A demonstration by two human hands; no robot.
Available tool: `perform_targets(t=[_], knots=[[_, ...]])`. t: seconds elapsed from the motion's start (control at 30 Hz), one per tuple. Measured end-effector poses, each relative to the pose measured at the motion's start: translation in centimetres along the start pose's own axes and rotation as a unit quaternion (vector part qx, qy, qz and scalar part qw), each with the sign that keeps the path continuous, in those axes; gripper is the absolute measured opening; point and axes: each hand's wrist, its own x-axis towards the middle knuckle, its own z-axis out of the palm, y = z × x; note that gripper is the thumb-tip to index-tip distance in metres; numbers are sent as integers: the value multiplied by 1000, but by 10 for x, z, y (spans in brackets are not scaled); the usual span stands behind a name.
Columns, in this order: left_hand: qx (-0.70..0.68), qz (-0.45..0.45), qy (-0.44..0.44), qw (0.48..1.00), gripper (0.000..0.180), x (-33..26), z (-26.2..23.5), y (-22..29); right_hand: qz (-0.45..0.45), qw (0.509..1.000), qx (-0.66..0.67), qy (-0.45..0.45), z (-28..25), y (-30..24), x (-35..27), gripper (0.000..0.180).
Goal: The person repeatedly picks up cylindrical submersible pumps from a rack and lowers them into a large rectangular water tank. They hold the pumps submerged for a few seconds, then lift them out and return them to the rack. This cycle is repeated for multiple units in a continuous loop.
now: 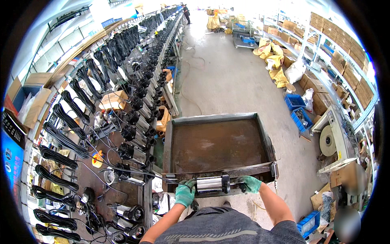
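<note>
A shiny steel cylinder with a black collar, like a submersible pump motor [209,184], lies sideways along the near rim of a metal trough [215,118]. My left hand [185,192], in a green glove, has its fingers curled round the cylinder's left end, where a black cable runs off to the left. At the right end a thin shaft sticks out of the black collar. My right hand [250,184], also gloved in green, is closed by that shaft with a small dark part at its fingers. The glove hides most of this part.
Left of me a long bench [97,173] carries rows of similar motors [136,154] and coiled black cables [61,140]. The trough's floor is brown and stained. Blue crates [301,118], a machine with a round disc [328,140] and loaded shelves [343,61] line the right side.
</note>
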Motion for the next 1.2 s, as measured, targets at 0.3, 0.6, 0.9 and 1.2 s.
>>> perform_targets(t=[0.3, 0.6, 0.9, 1.2], knots=[[6, -1, -15, 1000, 35, -4, 11, -14, 57, 741, -659, 115, 54, -25, 5, 45], [-2, -2, -16, 1000, 32, -1, 8, -12, -137, 966, -141, 165, 14, 13, 20, 31], [-292, -118, 37, 948, 32, -4, -6, -46, -254, 890, -265, 271, 9, 45, 38, 21], [-580, -222, 50, 782, 44, -1, -78, -34, -283, 896, -225, 258, 18, 37, 26, 38]])
